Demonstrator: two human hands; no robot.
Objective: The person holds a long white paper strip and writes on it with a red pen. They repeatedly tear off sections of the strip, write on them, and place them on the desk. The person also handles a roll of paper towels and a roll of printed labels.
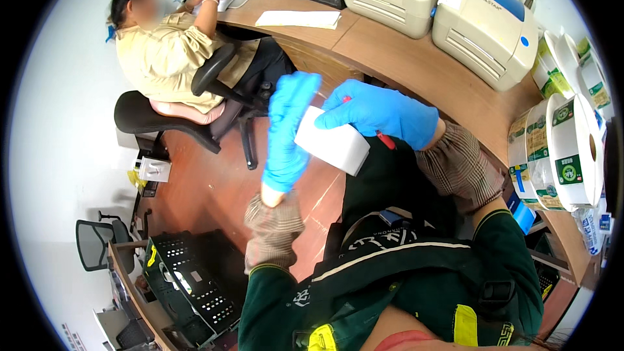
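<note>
Both my hands wear blue gloves with checked sleeve covers behind them. My right hand [380, 114] is closed on a white block-shaped stack [333, 144], its thumb lying on the upper face. I cannot make out whether the stack is paper labels or a small box. A thin red tool [385, 140] is also in my right hand, one red end showing past the fingers; its kind is hidden. My left hand [287, 131] is upright beside the stack's left edge, fingers stretched out and slightly blurred. Whether it touches the stack, I cannot tell.
Two beige label printers [484, 29] stand on the curved wooden desk [364, 42], with white paper [298, 19] nearby. Label rolls [552, 149] pile up at the right edge. A seated person [170, 58] works at the far left in a black chair [159, 123]. Black equipment [195, 283] stands lower left.
</note>
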